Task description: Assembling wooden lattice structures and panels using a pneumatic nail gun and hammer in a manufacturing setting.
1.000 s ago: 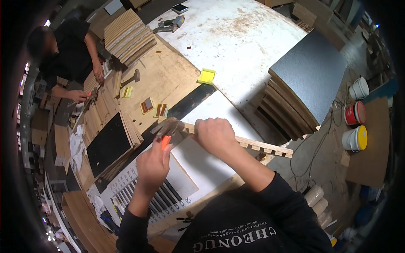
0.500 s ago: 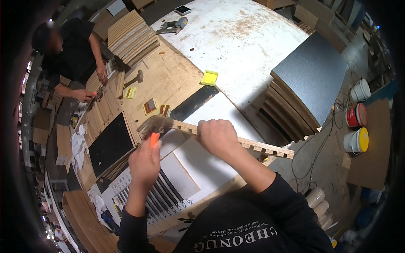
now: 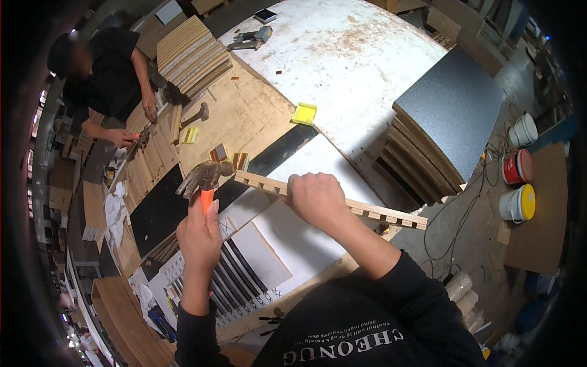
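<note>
My left hand (image 3: pixel 200 238) is closed round the orange handle of a claw hammer (image 3: pixel 208 175). The hammer's worn metal head sits just left of the end of a wooden strip (image 3: pixel 379 211), with a small gap showing between them. That strip is pale, long and narrow, with dark notches along its side. My right hand (image 3: pixel 316 197) grips it near the middle, and its other end points to the right. Below my hands lie a white panel (image 3: pixel 306 235) and a row of black strips (image 3: pixel 235 269) on the bench.
Across the bench at left, a co-worker (image 3: pixel 110 73) handles wood pieces. A second hammer (image 3: pixel 195 115), a yellow tray (image 3: pixel 304 114) and a nail gun (image 3: pixel 251 38) lie on the bench. A stack of dark panels (image 3: pixel 449 110) stands at right; buckets (image 3: pixel 516 202) sit on the floor beyond.
My left hand has drawn the hammer left, away from the wooden strip's end, and its head has turned. My right hand and the strip stay nearly where they were.
</note>
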A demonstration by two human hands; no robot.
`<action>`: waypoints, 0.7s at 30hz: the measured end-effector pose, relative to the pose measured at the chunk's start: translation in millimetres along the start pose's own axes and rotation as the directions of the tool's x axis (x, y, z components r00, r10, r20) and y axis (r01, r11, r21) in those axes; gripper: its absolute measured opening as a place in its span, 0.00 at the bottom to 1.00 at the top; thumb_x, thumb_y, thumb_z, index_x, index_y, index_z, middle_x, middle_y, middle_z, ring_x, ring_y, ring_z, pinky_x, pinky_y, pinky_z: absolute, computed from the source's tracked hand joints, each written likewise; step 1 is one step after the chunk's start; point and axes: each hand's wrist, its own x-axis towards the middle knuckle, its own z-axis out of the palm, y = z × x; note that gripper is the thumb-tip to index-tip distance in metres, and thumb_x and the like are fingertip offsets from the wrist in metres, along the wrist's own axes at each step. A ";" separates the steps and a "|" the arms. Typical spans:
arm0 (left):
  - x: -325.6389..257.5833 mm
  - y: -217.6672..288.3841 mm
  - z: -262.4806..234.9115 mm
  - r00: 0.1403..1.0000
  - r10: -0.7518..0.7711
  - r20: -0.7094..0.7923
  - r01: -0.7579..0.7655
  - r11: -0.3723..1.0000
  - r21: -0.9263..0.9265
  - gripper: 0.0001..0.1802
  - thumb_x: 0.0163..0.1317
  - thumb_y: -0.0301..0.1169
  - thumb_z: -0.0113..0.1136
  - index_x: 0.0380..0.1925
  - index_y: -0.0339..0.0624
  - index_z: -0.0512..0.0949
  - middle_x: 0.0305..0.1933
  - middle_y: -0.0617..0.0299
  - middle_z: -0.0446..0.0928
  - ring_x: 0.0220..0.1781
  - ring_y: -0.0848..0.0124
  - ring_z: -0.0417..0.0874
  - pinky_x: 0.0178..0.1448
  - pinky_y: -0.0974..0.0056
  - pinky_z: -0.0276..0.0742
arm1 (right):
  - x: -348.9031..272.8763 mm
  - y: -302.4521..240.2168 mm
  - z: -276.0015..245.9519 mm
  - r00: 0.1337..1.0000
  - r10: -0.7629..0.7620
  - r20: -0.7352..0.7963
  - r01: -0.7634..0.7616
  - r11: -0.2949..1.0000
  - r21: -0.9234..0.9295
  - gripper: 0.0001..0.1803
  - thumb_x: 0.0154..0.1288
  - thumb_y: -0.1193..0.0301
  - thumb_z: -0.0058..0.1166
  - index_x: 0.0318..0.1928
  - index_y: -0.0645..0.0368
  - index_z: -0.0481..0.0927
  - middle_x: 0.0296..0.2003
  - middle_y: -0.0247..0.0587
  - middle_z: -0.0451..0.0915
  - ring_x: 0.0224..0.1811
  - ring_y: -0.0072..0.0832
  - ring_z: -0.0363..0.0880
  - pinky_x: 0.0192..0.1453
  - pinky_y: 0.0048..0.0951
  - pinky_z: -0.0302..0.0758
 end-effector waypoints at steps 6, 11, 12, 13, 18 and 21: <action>1.1 -3.6 11.5 0.956 -0.164 0.242 0.158 0.986 0.046 0.17 0.64 0.38 0.46 0.46 0.37 0.70 0.27 0.44 0.76 0.29 0.46 0.77 0.34 0.48 0.70 | 0.6 0.8 5.6 1.000 0.004 -0.026 -0.004 1.000 0.007 0.15 0.56 0.59 0.54 0.25 0.58 0.77 0.19 0.44 0.78 0.23 0.36 0.80 0.27 0.33 0.75; -2.4 -2.3 5.6 0.996 -0.068 0.062 0.069 0.997 -0.029 0.17 0.64 0.38 0.46 0.47 0.38 0.70 0.27 0.44 0.76 0.29 0.46 0.77 0.34 0.48 0.70 | -0.2 -0.8 2.8 1.000 0.003 -0.002 -0.003 1.000 0.027 0.16 0.55 0.57 0.55 0.25 0.58 0.76 0.18 0.45 0.77 0.22 0.39 0.79 0.27 0.35 0.74; -2.9 -4.4 6.9 0.997 -0.061 0.049 0.062 0.998 -0.002 0.17 0.64 0.37 0.46 0.47 0.38 0.70 0.27 0.44 0.76 0.29 0.46 0.77 0.34 0.48 0.70 | -0.8 0.0 5.2 0.999 -0.005 -0.035 0.005 1.000 0.021 0.16 0.55 0.57 0.55 0.25 0.58 0.76 0.18 0.45 0.77 0.22 0.39 0.79 0.26 0.35 0.74; -3.5 -5.9 8.4 0.998 -0.055 0.037 0.054 0.998 0.024 0.17 0.64 0.37 0.46 0.48 0.39 0.70 0.28 0.43 0.76 0.30 0.46 0.77 0.34 0.48 0.70 | -1.6 0.2 6.5 0.998 -0.013 -0.069 0.014 1.000 0.016 0.16 0.55 0.57 0.55 0.25 0.58 0.76 0.18 0.44 0.77 0.22 0.39 0.79 0.26 0.35 0.74; -0.2 -4.5 9.1 0.965 -0.146 0.219 0.139 0.989 0.045 0.17 0.64 0.37 0.46 0.48 0.37 0.70 0.28 0.43 0.76 0.30 0.46 0.77 0.34 0.49 0.70 | 0.7 -0.6 4.4 1.000 0.017 -0.010 -0.017 1.000 0.016 0.16 0.54 0.58 0.56 0.24 0.58 0.76 0.18 0.44 0.77 0.23 0.39 0.79 0.27 0.35 0.74; -3.5 5.1 2.9 0.994 -0.020 0.104 0.021 1.000 -0.009 0.18 0.64 0.37 0.45 0.48 0.36 0.69 0.27 0.43 0.76 0.29 0.46 0.77 0.34 0.48 0.71 | -0.4 -1.3 1.8 1.000 0.011 -0.027 -0.010 0.999 0.043 0.16 0.54 0.58 0.55 0.24 0.58 0.76 0.18 0.45 0.77 0.22 0.39 0.79 0.27 0.35 0.74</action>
